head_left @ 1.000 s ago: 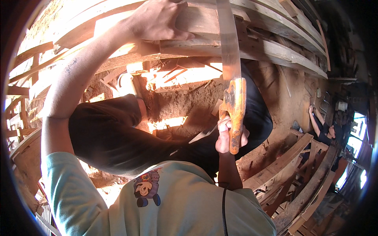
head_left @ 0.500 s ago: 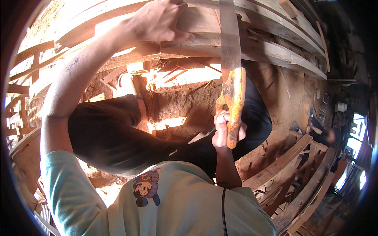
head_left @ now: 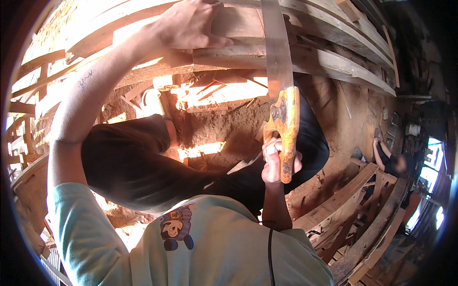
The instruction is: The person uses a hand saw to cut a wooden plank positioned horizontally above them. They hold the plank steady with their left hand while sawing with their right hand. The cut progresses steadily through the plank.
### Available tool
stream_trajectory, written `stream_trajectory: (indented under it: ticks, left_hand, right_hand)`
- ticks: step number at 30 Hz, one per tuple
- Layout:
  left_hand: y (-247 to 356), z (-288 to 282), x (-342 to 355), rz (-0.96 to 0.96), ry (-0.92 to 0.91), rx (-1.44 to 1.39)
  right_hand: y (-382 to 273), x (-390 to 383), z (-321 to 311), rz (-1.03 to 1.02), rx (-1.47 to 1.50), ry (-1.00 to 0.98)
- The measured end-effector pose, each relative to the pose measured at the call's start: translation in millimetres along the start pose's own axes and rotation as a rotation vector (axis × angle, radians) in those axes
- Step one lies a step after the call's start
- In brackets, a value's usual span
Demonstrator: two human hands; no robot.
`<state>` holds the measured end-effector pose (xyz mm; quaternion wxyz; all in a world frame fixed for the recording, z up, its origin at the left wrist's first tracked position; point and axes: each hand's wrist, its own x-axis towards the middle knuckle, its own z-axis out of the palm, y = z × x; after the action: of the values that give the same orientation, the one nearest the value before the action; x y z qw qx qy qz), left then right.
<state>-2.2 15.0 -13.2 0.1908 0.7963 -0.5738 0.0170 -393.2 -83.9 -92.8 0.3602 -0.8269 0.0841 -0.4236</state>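
Right hand (head_left: 273,162), right of centre, is grasping the saw (head_left: 281,82) by its handle (head_left: 290,126); the blade (head_left: 278,47) is crossing the board (head_left: 238,23) at upper centre. Left hand (head_left: 193,26) is resting there, its clasp unclear. Cutting is seemingly proceeding, the next stroke probably requiring a braced board.

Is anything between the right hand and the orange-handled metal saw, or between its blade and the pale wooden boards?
Nothing visible. The bare right hand grips the orange handle, and the long grey blade crosses the pale wooden boards with no object seen between. The bare left hand rests on them, left of the blade.
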Motion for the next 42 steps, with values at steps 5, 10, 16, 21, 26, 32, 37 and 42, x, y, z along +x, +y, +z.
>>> stream_trajectory:
  ticks: [5,10,16,21,26,32,37,42]
  left_hand:
    - [-3,2,0,0.060,0.068,0.051]
    - [-9,9,-1,0.034,-0.004,-0.043]
    - [-4,7,-4,0.046,0.059,0.038]
    - [-4,2,3,0.045,-0.041,0.012]
    - [2,-9,2,0.048,-0.117,0.079]
    - [-14,11,4,0.164,0.110,0.017]
    - [-15,6,7,0.043,-0.114,0.021]
    - [-5,0,7,0.024,-0.171,0.009]
  right_hand:
    - [21,-34,-9,-0.334,-0.222,0.012]
    - [-1,-1,-3,-0.240,-0.246,0.012]
    - [-15,5,-27,0.111,0.023,0.033]
    - [12,-32,-27,-0.254,-0.309,-0.016]
    - [-40,70,1,-0.055,-0.227,-0.155]
    - [-35,34,-11,-0.123,-0.270,-0.109]
    - [-15,-16,-29,-0.192,-0.165,-0.037]
    - [-43,104,4,-0.103,-0.183,-0.161]
